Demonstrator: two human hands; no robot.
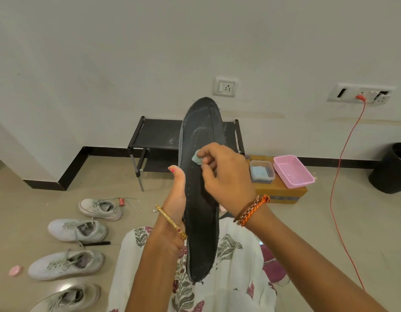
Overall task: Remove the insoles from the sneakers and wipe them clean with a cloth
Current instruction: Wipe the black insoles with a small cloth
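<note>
Sneakers (78,230), four in a row, lie on the floor left of the black insole (201,190), with bare floor around them. The left hand (172,212) holds the insole upright by its left edge, thumb up along the side. The right hand (222,174) pinches a small pale cloth (196,159) against the insole surface. Behind the insole stands a black rack (156,136). Right of the insole, on a cardboard box (278,192), sit a clear tub (262,171) with blue cloths inside and a pink basket (293,171); further right, a dark bin (393,167).

A room in a home — tiled floor (330,233), plain white wall (105,52) with switch sockets (225,87), a low black shoe rack (159,136), sneakers (78,230) lined up beside it.
</note>
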